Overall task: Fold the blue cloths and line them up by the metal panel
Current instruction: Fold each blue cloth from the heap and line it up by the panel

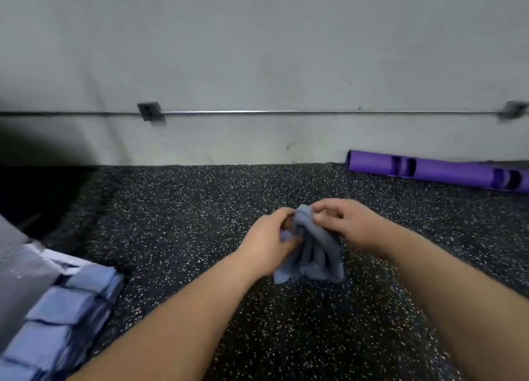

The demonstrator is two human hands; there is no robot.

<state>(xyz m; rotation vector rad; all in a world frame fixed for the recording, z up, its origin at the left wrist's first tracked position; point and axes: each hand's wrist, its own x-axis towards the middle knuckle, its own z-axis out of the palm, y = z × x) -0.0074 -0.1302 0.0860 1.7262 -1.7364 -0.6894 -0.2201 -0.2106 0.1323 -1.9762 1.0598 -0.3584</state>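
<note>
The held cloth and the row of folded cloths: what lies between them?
Head view: bare speckled floor beside the folded cloths, with the left forearm above it.

Crumpled blue cloth (315,252) hangs; folded cloths (65,303) rowed beside metal panel (20,269).

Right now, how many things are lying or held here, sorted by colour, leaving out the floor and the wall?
Blue folded cloths: 4 in view, row cut by the frame edge
Blue crumpled cloth, gripped by left hand and right hand: 1
Purple tube: 1
Total: 6
</note>
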